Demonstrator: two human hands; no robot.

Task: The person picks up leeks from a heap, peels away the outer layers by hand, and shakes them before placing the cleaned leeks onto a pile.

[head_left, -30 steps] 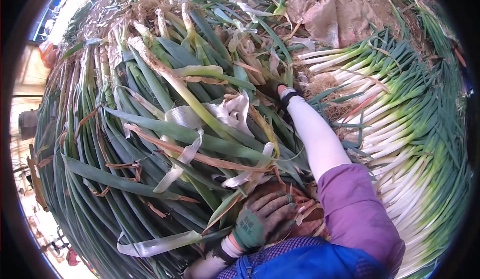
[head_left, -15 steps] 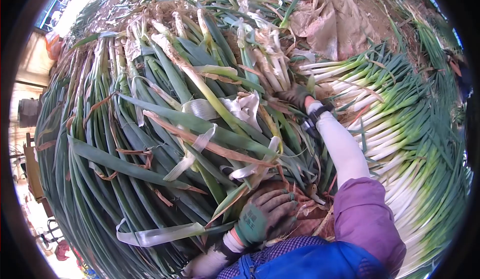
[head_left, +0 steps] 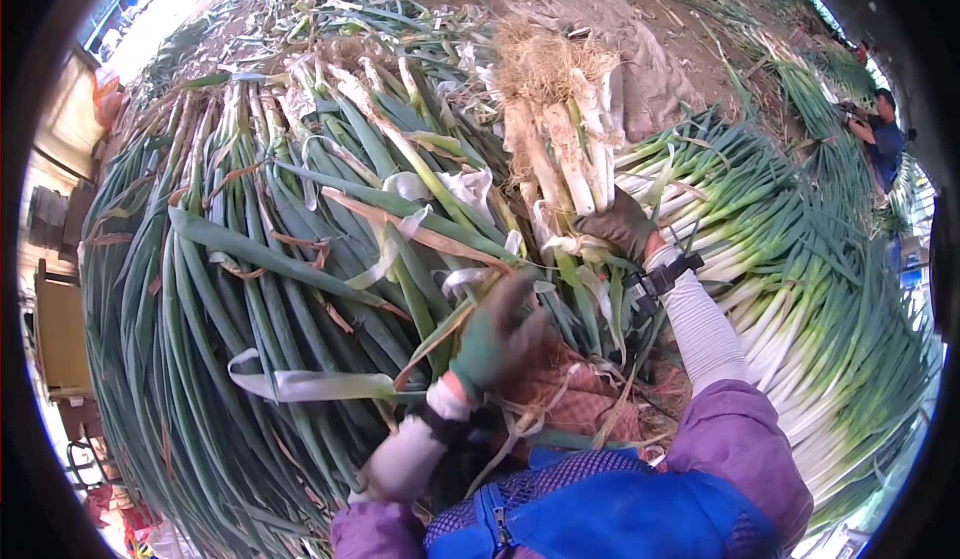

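Note:
My right hand [head_left: 618,225], in a dark glove, is closed round a bundle of thick green onions [head_left: 568,149]. Their roots point up and away from me, and their leaves hang below the hand. My left hand [head_left: 503,334], in a green and brown glove, is raised just left of the bundle's leaves, smeared by motion with its fingers apart. Under and beside it spreads a big heap of untrimmed green onions [head_left: 270,259] with dry leaves. On the right lies a long row of cleaned onions [head_left: 770,279] with white stems.
A reddish woven sack [head_left: 580,399] lies close to my body. Brown sacking [head_left: 655,69] covers ground beyond the bundle. At the far right, a person in dark clothes [head_left: 886,144] is among more onions. Leaf scraps [head_left: 380,19] litter the ground ahead.
The onion bundle in my right hand has come up, its roots now clearly showing above the heap. My left hand has lifted from near the reddish sack. The view has shifted, showing the other person more fully.

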